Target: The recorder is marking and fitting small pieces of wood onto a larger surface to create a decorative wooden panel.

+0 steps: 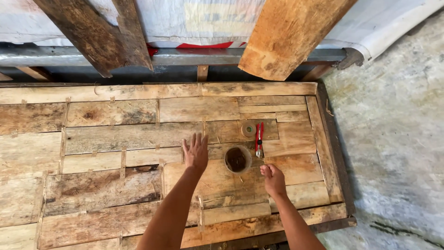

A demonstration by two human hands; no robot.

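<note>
Only one thing here bears print: a white woven sack sheet point(194, 21) stretched along the top of the view, beyond the far edge of the wooden panel and above a grey metal rail. It is pale grey-white and creased, with a faded yellowish rectangular printed patch near its middle and a red strip showing along its lower hem. Dark planks and a lighter board lean across it, hiding parts of it. There are no screens, signs or separate packages on the wooden panel itself.
</note>
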